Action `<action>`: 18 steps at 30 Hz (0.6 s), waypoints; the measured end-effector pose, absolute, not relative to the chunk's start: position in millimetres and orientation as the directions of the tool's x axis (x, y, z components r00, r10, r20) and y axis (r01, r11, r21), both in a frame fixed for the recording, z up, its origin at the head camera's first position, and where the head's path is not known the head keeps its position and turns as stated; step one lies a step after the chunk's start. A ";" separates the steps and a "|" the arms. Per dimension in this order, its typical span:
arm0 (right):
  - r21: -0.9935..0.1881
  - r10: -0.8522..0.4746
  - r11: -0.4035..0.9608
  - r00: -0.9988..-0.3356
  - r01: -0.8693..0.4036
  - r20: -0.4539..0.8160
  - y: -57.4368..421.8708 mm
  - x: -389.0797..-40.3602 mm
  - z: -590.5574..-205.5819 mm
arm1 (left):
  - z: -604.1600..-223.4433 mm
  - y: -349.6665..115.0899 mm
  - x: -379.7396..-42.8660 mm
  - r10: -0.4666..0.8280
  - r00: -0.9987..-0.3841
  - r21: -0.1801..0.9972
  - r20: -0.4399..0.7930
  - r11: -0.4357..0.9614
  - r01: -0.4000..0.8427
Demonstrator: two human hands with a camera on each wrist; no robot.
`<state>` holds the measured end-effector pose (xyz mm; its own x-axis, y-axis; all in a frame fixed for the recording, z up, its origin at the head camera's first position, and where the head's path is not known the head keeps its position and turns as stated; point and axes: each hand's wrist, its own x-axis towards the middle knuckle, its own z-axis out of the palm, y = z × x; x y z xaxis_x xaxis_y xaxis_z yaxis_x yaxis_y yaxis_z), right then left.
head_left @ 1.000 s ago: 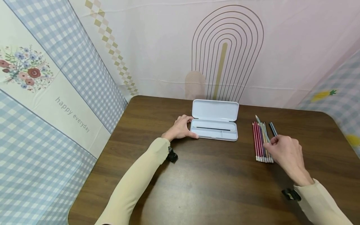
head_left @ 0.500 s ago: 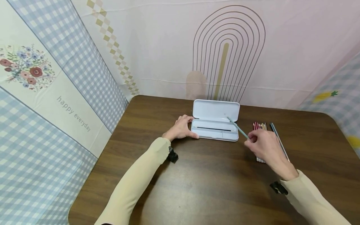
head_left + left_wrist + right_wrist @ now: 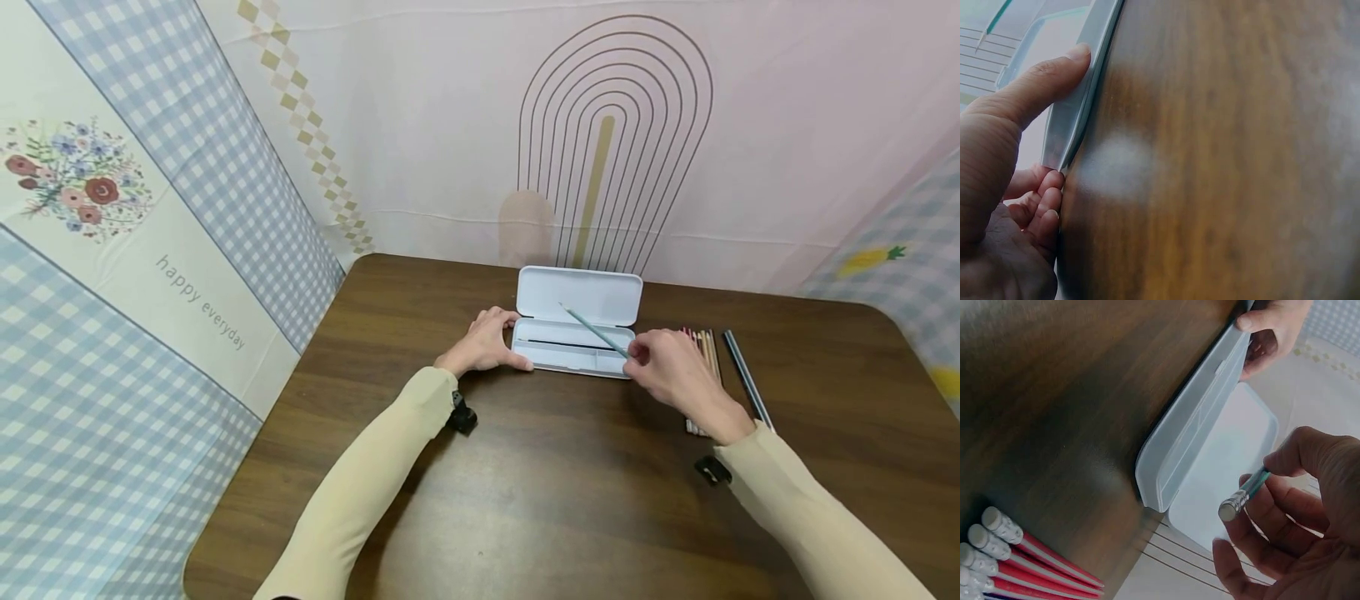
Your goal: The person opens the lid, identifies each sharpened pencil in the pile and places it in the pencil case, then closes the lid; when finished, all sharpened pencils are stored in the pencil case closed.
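A white hinged pencil case (image 3: 551, 357) lies with its lid raised on the brown table, one dark pencil (image 3: 573, 343) lying lengthwise in it. My left hand (image 3: 482, 342) grips the case's left end, thumb at the front side and fingers behind. Over the case's right part, my right hand (image 3: 667, 367) pinches a light green pencil (image 3: 592, 330) near its eraser end, tip pointing up and left. The right wrist view shows that pencil's eraser end (image 3: 1230, 511) sticking out from thumb and fingers.
Right of the case lies a row of pencils (image 3: 707, 348), partly hidden by the right hand; red ones (image 3: 1047, 569) with white erasers show in the right wrist view. Beside them are dark blue-grey pencils (image 3: 742, 371). A patterned cloth (image 3: 435, 125) hangs behind the table.
My right hand has lifted the light green pencil from the row and carried it left over the open case. The left hand has stayed at the case's left end.
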<state>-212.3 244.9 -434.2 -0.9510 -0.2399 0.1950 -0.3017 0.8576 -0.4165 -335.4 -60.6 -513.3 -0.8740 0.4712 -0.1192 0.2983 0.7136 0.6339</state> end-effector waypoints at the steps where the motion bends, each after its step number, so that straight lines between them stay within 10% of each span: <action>1: -0.422 -0.248 0.853 -0.950 -0.307 0.189 244.9 -214.7 -435.1 | -512.7 -60.8 -334.8 0.472 -0.874 0.637 -0.119 0.711 0.298; 18: -0.328 -0.488 0.780 -0.846 -0.533 0.213 246.5 -255.1 -454.7 | -512.3 -63.0 -335.1 0.487 -0.869 0.643 -0.085 0.693 0.326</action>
<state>-255.1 246.5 -454.7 -0.8463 -0.4883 0.2130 -0.5327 0.7800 -0.3283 -335.1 -63.0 -512.3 -0.8690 0.4875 -0.0848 0.3258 0.6927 0.6435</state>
